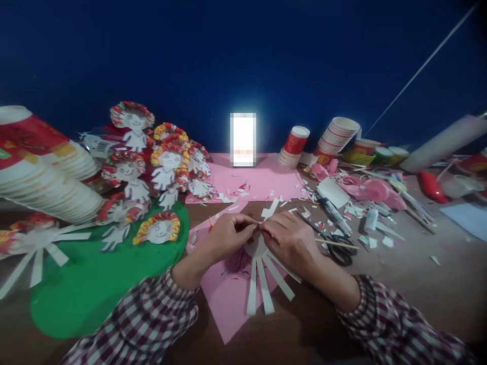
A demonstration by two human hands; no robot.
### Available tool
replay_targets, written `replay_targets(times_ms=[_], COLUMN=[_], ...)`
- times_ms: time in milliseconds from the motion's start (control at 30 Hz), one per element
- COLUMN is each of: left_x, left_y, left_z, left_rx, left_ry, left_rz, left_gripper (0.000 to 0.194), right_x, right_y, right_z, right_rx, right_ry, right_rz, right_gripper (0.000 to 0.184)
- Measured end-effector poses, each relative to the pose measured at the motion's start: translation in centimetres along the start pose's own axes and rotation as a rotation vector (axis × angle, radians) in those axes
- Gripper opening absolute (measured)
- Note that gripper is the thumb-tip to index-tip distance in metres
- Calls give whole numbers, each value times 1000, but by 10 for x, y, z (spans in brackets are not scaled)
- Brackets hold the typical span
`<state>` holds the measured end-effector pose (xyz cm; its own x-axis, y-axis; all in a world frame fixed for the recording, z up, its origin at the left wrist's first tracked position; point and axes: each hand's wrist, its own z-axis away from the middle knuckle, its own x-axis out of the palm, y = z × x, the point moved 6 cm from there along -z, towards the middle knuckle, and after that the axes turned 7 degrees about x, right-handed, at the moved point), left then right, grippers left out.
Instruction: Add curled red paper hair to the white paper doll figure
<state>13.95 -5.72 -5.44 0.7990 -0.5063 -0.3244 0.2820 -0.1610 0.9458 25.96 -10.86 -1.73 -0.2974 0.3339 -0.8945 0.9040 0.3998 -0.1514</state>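
Note:
Over a pink sheet [224, 324], a paper cup cut into strips [263, 286] lies splayed out, its white strips fanning toward me. My left hand [232, 235] is closed in a pinch at the cup's far side, thumb and forefinger on a strip there. Right against it, my right hand [291, 238] pinches at the same spot, fingertips almost touching the left ones. The strip's end is mostly hidden by the fingers. A thin wooden stick [338, 244] shows beyond my right hand; I cannot tell whether that hand holds it. Black-handled scissors [340, 251] lie just to the right.
At left, paper dolls with curled-strip hair [167, 162] stand by a green board [114, 279] and stacked cups [49, 187]. Another cut cup [38, 241] lies there. A bright phone-like screen [243, 139] stands at the back. Rightward are a marker [335, 215], paper scraps and cup stacks [338, 137].

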Motion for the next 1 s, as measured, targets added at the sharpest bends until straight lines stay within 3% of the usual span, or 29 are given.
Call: replay_targets(times_ms=[367,567,1000], left_x=[0,0,2], left_y=[12,10,1], left_z=[2,3,1], left_rx=[174,140,87], left_ry=[-11,35,-13], left_rz=[-235,-233,-131], left_gripper=[23,19,21], right_x=[3,1,4], right_y=[0,1,1], right_z=[0,0,1], right_rx=[24,68,59], right_ry=[-23,10,-38], right_rz=[-20,-21,-9], right_gripper=[12,9,9])
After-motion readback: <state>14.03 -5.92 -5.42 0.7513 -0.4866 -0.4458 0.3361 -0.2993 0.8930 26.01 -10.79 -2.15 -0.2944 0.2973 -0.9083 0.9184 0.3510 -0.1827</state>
